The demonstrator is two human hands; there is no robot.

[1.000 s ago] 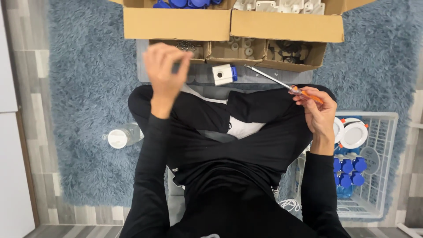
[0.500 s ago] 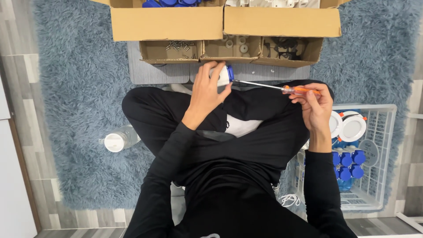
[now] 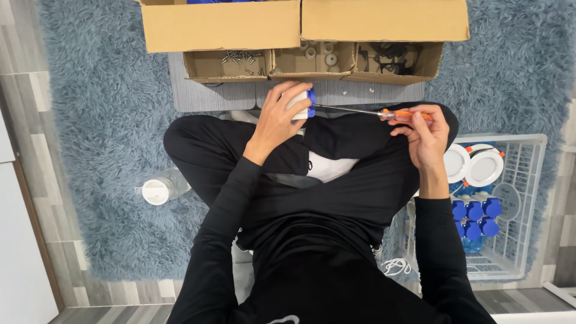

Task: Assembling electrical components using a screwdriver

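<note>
My left hand (image 3: 279, 117) grips a small white part with a blue end (image 3: 305, 103) just above my crossed legs. My right hand (image 3: 423, 133) holds a screwdriver with an orange handle (image 3: 401, 115). Its thin metal shaft (image 3: 347, 110) runs left and its tip meets the blue end of the white part. Both arms are in black sleeves.
Open cardboard boxes (image 3: 303, 27) stand ahead, with small trays of screws (image 3: 240, 58), washers (image 3: 318, 55) and black parts (image 3: 387, 60). A white wire basket (image 3: 516, 210) at my right holds blue and white parts. A clear bottle with a white cap (image 3: 161, 188) lies on the blue shaggy rug.
My left hand came down from in front of the boxes and took hold of the white part. The screwdriver tip has come against that part.
</note>
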